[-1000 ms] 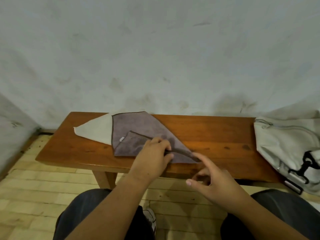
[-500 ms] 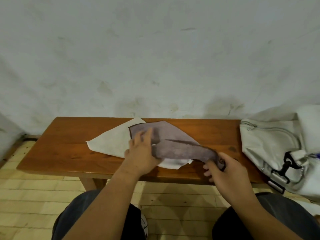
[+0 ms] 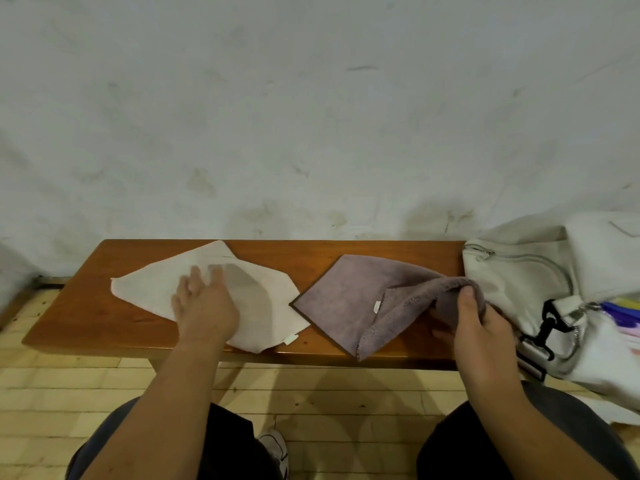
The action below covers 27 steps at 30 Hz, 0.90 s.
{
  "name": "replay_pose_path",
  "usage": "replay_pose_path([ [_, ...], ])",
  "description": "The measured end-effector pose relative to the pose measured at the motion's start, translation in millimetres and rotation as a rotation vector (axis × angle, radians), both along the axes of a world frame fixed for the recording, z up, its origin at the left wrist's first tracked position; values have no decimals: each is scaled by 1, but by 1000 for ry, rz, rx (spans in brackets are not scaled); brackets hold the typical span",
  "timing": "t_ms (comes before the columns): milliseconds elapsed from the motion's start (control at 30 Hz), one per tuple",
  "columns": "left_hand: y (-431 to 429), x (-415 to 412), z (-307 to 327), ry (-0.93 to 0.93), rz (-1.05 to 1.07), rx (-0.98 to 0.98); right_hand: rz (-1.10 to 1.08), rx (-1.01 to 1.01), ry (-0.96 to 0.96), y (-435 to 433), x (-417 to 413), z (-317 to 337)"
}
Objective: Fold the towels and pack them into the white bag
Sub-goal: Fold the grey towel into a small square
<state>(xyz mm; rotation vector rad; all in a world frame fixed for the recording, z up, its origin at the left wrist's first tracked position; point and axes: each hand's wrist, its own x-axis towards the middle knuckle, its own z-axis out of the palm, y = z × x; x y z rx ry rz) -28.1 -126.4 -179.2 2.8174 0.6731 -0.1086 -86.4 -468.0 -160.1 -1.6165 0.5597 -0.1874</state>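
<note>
A cream towel (image 3: 156, 284) lies spread flat on the left half of the wooden bench (image 3: 69, 317). My left hand (image 3: 204, 306) rests on it with fingers straight, palm down. A purple-grey towel (image 3: 349, 296) lies to its right, partly flat on the bench, with its right corner lifted and bunched. My right hand (image 3: 474, 323) grips that bunched corner, thumb on top. The white bag (image 3: 512, 278) stands at the bench's right end, just beyond my right hand, with a black clip and zip visible.
A stained white wall rises directly behind the bench. Pale wooden floorboards (image 3: 346, 386) lie below the bench front. My knees in dark trousers sit close under the bench edge. Coloured items (image 3: 623, 306) show at the far right beside the bag.
My right hand has pulled the purple-grey towel off the cream towel and to the right, towards the bag. My left hand stayed pressing on the cream towel, which is uncovered.
</note>
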Motion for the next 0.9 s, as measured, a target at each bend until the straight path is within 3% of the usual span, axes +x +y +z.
replay_pose_path([
  [100,-36,-10,14,-257,-313,-266,85,-46,7,0,1,-3],
  [233,-101,-42,23,-46,-691,-501,239,-36,-24,6,0,-3],
  [367,-137,-52,7,-9,-809,-593,512,-148,-76,15,-5,-4],
  [500,-144,-41,13,-5,-694,-1015,628,-374,-162,17,-9,-10],
  [700,-141,-34,4,-144,-752,-823,619,-377,-255,10,-11,0],
  [900,-131,-30,29,-284,-715,-828,339,-486,-310,-4,-11,2],
])
